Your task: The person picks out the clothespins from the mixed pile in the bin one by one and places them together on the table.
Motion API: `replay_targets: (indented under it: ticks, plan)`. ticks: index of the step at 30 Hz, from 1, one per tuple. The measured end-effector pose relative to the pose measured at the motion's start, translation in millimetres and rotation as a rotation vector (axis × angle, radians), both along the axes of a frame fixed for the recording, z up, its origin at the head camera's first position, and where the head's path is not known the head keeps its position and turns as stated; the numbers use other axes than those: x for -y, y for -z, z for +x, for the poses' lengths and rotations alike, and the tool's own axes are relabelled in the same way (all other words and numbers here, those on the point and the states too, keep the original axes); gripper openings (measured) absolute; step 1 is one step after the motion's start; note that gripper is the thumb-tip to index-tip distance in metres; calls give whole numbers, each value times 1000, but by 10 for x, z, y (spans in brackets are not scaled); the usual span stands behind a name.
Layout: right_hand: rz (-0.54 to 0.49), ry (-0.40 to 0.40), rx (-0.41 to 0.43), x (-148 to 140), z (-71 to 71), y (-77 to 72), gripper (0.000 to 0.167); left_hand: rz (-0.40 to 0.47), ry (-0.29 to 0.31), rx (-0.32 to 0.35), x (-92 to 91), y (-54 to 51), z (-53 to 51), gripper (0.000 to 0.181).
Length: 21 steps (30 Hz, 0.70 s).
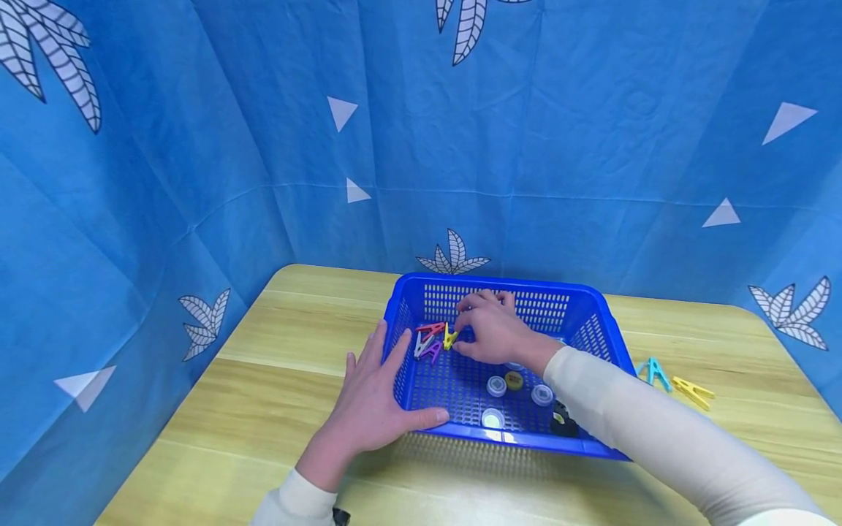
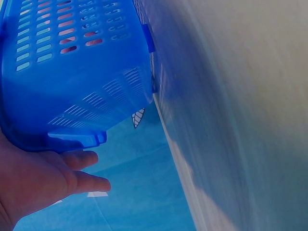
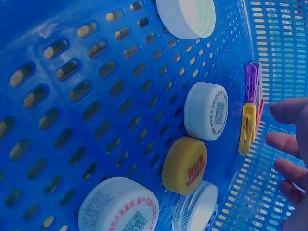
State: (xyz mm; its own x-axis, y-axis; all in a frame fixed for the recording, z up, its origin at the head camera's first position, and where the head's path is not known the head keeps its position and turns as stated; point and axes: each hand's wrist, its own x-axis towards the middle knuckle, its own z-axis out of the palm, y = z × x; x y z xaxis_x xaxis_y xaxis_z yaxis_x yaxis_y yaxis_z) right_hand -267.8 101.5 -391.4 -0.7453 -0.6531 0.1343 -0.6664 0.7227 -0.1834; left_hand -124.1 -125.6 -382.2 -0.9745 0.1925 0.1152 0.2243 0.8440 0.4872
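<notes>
A blue plastic basket [image 1: 513, 284] stands on the table. My left hand [image 1: 371, 402], fingers spread and straight, rests at its left front corner, thumb over the front rim. Inside the basket my right hand [image 1: 493, 330] hovers beside a yellow clothespin [image 1: 450, 337]. In the right wrist view its loosely bent fingers [image 3: 286, 142] stand apart from that clothespin, holding nothing visible. Red [image 1: 431, 329], purple [image 1: 432, 351] and white [image 1: 422, 345] clothespins lie close by at the left end. Several bottle caps lie on the basket floor, among them a yellow cap [image 3: 185, 165] and a white cap [image 3: 206, 110].
Right of the basket, a light blue clothespin [image 1: 654, 373] and a yellow clothespin [image 1: 693, 392] lie on the wooden table [image 1: 263, 380]. A small black object [image 1: 563, 421] shows beside the right sleeve. Blue patterned cloth [image 1: 447, 146] hangs behind the table and at its left.
</notes>
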Motion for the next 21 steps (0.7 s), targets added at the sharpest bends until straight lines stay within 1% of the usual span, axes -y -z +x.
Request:
replay_targets:
  ticks: [14,21]
  plan:
    - [43,-2,-26,38,-21,49,25,11,4,7,2,-11,3,124]
    - [47,3,-28,51,-9,70,26,6,4,1,2,-6,5,125]
